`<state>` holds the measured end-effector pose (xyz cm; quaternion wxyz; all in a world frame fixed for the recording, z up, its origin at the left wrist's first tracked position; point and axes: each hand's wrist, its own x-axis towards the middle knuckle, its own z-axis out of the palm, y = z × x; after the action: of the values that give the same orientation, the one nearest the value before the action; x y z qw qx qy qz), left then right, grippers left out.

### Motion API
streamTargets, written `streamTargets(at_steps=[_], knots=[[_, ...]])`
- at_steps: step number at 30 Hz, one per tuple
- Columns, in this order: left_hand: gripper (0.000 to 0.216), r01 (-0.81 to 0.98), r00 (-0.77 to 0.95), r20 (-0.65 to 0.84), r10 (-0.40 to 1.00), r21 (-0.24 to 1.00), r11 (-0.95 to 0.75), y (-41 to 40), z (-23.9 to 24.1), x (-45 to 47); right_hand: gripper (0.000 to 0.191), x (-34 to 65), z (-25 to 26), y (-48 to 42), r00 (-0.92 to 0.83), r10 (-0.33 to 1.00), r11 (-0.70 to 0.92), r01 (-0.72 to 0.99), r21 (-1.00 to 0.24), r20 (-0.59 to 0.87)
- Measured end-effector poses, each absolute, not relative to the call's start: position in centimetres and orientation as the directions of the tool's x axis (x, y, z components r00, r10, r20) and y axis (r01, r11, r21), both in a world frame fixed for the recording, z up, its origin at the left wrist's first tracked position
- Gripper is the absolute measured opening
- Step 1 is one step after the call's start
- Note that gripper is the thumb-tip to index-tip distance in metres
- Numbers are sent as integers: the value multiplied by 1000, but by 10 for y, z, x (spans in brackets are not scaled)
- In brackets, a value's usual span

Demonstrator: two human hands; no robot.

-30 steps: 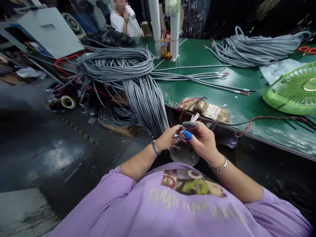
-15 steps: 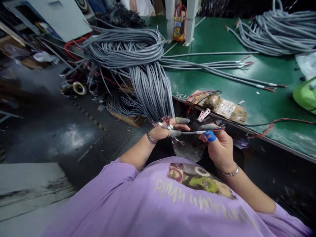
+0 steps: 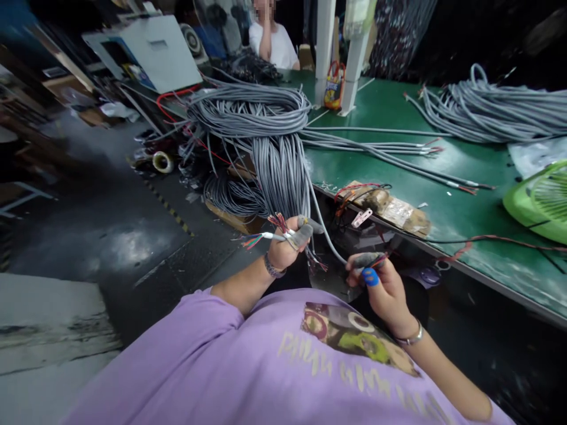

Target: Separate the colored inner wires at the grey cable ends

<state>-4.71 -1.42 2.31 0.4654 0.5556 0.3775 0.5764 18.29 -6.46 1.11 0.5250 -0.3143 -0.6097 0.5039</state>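
Pinched fingers on both sides: the left hand (image 3: 286,247) is clamped on several stripped cable ends (image 3: 266,235), and the right hand (image 3: 384,289), near four o'clock from it, on a single grey cable (image 3: 326,229) close to its tip. Gripping so near the ends probably keeps the thin wires controllable; those at the left splay toward nine and eleven o'clock.

Upward, the green bench (image 3: 385,103) spreads from twelve to four o'clock. At twelve from the left hand drops the hanging bundle (image 3: 281,171), apparently draped over the edge so that lengths fall within reach; the grey cable slants down beside it, slack. A flat coil (image 3: 248,118) sits above, at eleven. Toward three o'clock stands the green fan (image 3: 543,203), perhaps for air. At one o'clock from the right hand, a taped block (image 3: 401,213) lies along the bench edge. Smallest are the grey covers (image 3: 302,235) on some fingers and the blue band (image 3: 370,277) on the right thumb, likely protection.
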Motion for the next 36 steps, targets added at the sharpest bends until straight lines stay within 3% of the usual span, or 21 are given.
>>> streamTargets(at_steps=[5, 8, 13, 19, 23, 26, 29, 33, 36], knots=[[43, 46, 170, 321, 932, 942, -333, -36, 32, -57, 19, 177, 13, -56, -335, 870, 421, 120, -899, 363], [39, 60, 198, 257, 946, 960, -274, -40, 20, -57, 23, 167, 3, -41, -341, 892, 358, 136, -924, 295], [39, 107, 251, 184, 950, 970, -216, -23, 1, -40, 26, 157, -14, -25, -223, 922, 357, 175, -918, 316], [36, 148, 492, 112, 864, 966, -210, -3, 1, -20, 28, 157, -9, -22, -206, 978, 2, -92, -996, 21], [39, 238, 523, 28, 852, 955, -178, 0, -5, -22, 37, 161, -9, -18, -180, 963, -241, -247, -939, -200], [33, 262, 535, -54, 843, 959, -105, 5, -4, -23, 40, 166, -11, -17, -154, 941, -337, -328, -882, -302], [23, 250, 563, -156, 811, 968, 13, 10, 1, -20, 37, 166, -9, -15, -136, 954, -295, -275, -915, -267], [22, 162, 534, -166, 829, 982, 92, 13, 7, -14, 35, 159, -2, -8, -128, 984, -143, -130, -981, -127], [27, 76, 423, -202, 883, 979, 187, 10, 6, -13, 39, 153, -3, -4, -117, 983, -164, -177, -971, -145]])
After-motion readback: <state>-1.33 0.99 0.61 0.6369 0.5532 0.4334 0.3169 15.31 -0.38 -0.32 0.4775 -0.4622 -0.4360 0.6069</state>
